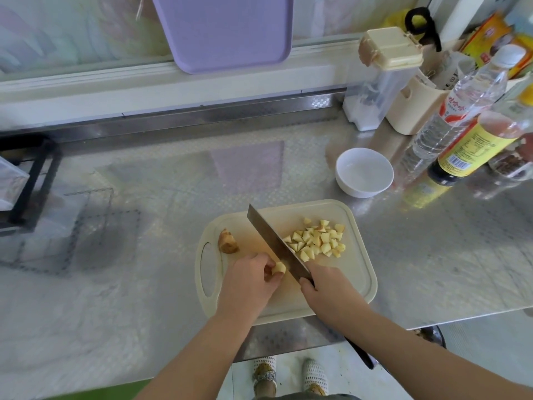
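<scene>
A cream cutting board (353, 272) lies at the front edge of the steel counter. My left hand (248, 280) pinches a small apple piece (279, 267) on the board. My right hand (328, 290) grips the handle of a large knife (274, 243), whose blade slants up and left across the board, right beside that piece. A pile of several diced apple chunks (318, 241) lies to the right of the blade. A brownish core scrap (228, 242) sits at the board's left, near its handle slot.
A white bowl (364, 172) stands behind the board. Bottles (461, 111) and a lidded container (380, 79) crowd the back right corner. A purple tray (227, 30) leans on the back wall. A black rack (31, 180) is at the left.
</scene>
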Motion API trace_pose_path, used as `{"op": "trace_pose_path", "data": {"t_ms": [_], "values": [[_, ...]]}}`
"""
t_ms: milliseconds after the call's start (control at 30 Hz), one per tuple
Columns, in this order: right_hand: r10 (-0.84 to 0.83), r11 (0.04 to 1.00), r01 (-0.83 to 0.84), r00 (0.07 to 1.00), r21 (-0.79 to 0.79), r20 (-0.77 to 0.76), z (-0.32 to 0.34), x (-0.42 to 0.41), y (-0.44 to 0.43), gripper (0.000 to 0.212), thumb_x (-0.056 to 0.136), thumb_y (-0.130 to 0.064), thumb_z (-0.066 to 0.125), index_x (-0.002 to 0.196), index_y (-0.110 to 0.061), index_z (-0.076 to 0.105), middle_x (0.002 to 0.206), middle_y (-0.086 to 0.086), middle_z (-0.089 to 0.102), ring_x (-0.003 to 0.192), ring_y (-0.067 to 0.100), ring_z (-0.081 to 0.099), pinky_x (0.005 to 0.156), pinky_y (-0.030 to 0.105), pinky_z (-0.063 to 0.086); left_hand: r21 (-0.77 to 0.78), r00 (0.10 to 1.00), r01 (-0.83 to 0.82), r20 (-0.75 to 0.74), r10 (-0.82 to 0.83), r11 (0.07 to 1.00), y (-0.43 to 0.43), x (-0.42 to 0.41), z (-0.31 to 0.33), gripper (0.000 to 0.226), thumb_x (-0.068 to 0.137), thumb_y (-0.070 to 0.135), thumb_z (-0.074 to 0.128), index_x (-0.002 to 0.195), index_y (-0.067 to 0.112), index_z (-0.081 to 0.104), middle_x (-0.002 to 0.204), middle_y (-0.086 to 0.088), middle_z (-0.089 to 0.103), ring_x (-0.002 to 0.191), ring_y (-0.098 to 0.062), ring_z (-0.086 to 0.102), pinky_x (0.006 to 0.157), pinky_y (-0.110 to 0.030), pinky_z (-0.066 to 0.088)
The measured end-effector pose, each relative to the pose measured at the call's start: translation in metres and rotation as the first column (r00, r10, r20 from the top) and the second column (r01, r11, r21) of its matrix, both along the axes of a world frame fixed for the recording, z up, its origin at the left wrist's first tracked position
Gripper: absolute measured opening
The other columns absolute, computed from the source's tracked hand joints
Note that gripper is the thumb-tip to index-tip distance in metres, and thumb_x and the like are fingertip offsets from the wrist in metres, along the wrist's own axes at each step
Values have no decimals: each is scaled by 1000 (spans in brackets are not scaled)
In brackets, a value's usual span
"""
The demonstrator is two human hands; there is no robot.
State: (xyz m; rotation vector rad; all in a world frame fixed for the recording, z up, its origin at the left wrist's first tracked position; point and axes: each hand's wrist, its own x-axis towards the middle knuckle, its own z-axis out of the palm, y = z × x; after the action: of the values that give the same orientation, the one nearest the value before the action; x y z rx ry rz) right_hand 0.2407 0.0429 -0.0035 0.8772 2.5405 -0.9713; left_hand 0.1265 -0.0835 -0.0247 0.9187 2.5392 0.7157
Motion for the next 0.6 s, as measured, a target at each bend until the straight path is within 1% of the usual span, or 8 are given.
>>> {"op": "trace_pose_path", "data": {"t_ms": [167,300,467,533,600], "values": [[-8,1000,8,1000,-15,7,1,-1,-1,18,101,-26,43,92,-16,55,75,0,57,71,18,59,67,36,50,10,1000,-5,-10,5,1000,1,3,-1,15,84,37,71,91,24,69,83,9,67,78,-11,63,79,-36,52],[-13,999,13,1000,-45,12,-1,-2,-1,20,101,-26,43,95,-13,57,79,3,60,73,18,60,68,36,51,4,1000,-9,-1,9,1000,0,3,-1,19,88,37,68,97,21,71,93,6,70,85,-13,63,81,-34,52],[-8,999,8,1000,-49,11,-6,-9,-6,16,101,-23,43,102,-15,57,87,5,63,79,21,62,75,39,54,-5,1000,10,-25,-10,1000,0,5,0,19,89,36,66,96,18,69,93,3,68,84,-16,62,79,-36,50],[-6,999,6,1000,-44,-1,-7,-12,-8,13,101,-21,43,104,-18,55,88,4,63,79,19,62,75,37,55,-2,999,8,-31,-8,1000,0,4,0,19,90,36,65,95,18,68,92,2,67,83,-18,61,79,-37,49],[6,1000,-6,1000,-23,1,-8,-16,-10,15,102,-21,42,108,-18,55,93,3,63,83,19,63,77,35,55,0,999,5,-35,-5,1000,0,4,0,20,90,37,65,94,18,68,91,2,67,83,-18,62,79,-37,48]]}}
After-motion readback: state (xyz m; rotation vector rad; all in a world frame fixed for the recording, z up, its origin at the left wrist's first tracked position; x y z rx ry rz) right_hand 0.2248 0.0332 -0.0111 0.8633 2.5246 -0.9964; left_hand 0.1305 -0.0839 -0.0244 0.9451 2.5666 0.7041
